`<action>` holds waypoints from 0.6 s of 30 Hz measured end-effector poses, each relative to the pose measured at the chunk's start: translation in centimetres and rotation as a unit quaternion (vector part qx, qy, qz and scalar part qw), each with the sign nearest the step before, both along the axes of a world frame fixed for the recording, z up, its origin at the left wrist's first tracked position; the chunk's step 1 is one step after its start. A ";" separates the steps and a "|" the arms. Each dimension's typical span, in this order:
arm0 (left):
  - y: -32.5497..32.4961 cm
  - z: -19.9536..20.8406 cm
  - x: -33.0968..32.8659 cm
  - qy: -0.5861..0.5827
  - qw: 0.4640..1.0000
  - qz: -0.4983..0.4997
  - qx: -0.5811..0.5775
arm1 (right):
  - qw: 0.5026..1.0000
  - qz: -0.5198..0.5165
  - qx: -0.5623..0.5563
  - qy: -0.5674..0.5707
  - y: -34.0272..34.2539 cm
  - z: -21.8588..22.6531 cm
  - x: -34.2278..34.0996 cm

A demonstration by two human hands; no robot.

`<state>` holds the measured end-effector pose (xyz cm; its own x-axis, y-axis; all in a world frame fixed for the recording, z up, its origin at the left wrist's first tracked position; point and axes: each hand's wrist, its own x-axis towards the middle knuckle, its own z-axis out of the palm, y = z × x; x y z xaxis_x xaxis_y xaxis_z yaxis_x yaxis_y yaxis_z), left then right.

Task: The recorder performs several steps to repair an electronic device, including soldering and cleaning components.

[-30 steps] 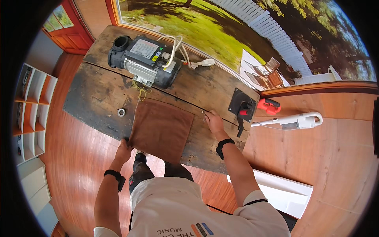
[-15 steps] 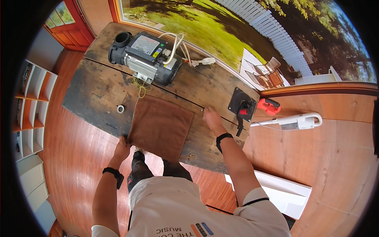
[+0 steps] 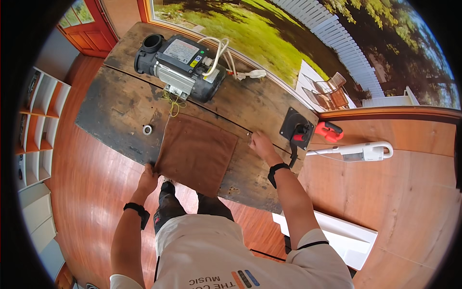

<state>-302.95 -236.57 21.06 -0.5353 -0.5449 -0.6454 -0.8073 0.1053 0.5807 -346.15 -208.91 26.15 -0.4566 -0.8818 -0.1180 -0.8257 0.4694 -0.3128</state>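
A square brown cloth [image 3: 197,153] lies on the worn wooden table, its near edge at the table's front. My left hand [image 3: 148,179] is closed at the cloth's near left corner, with fingers and thumb gripping its edge. To the right of the cloth, my right hand [image 3: 263,146] rests on the tabletop with curled fingers beside the seam between boards. Whatever those fingertips hold, if anything, is too small to make out. A small metal ring [image 3: 147,129] lies left of the cloth. Beyond it stands a black and silver electric pump [image 3: 179,67] with thin yellow-green wire [image 3: 174,103] beneath.
A white cable with a plug [image 3: 251,74] trails behind the pump along the window side. At the table's right end sit a black square-based fitting [image 3: 294,127] and a red tool [image 3: 329,131]. Beyond that lies a white handheld vacuum [image 3: 368,151]. Shelves [image 3: 43,106] stand at left.
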 end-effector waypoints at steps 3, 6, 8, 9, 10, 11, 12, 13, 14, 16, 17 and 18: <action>0.0 -0.2 -0.2 0.005 1.000 -0.004 -0.002 | 0.995 -0.081 -0.031 -0.052 0.8 0.2 0.5; -0.1 -1.1 0.2 0.028 0.999 -0.013 -0.021 | 0.985 -0.145 -0.061 -0.068 2.5 -0.3 0.6; 0.0 -1.8 0.6 0.051 0.996 -0.032 -0.066 | 0.985 -0.149 -0.072 -0.050 2.6 0.1 1.3; -0.1 -2.2 0.8 0.048 0.996 -0.034 -0.070 | 0.987 -0.139 -0.074 -0.032 2.5 0.2 1.7; -0.1 -2.5 0.9 0.045 0.996 -0.037 -0.072 | 0.988 -0.131 -0.075 -0.013 2.3 0.6 2.2; -0.1 -2.8 1.0 0.041 0.996 -0.040 -0.074 | 0.989 -0.124 -0.074 -0.004 2.1 0.6 2.5; -0.1 -3.1 1.1 0.038 0.996 -0.039 -0.069 | 0.991 -0.117 -0.072 0.004 1.7 0.5 2.8; -0.3 -3.1 1.1 0.035 0.996 -0.039 -0.066 | 0.991 -0.110 -0.072 0.013 1.6 0.4 2.8; -0.4 -3.2 1.1 0.032 0.997 -0.038 -0.063 | 0.991 -0.107 -0.081 0.023 1.6 0.2 2.8; -0.2 -2.8 0.9 0.032 0.996 -0.040 -0.072 | 0.989 -0.098 -0.097 0.043 1.4 -0.2 2.8; -0.1 -2.3 0.7 0.031 0.996 -0.041 -0.076 | 0.991 -0.090 -0.095 0.039 1.4 -0.3 2.8; -0.2 -1.9 0.5 0.024 0.998 -0.026 -0.051 | 0.992 -0.081 -0.093 0.034 1.3 -0.4 2.6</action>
<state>-302.42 -236.74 19.16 -0.5935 -0.5776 -0.5604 -0.7705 0.2066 0.6030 -343.52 -207.59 25.79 -0.5947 -0.8004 0.0756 -0.7671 0.5367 -0.3516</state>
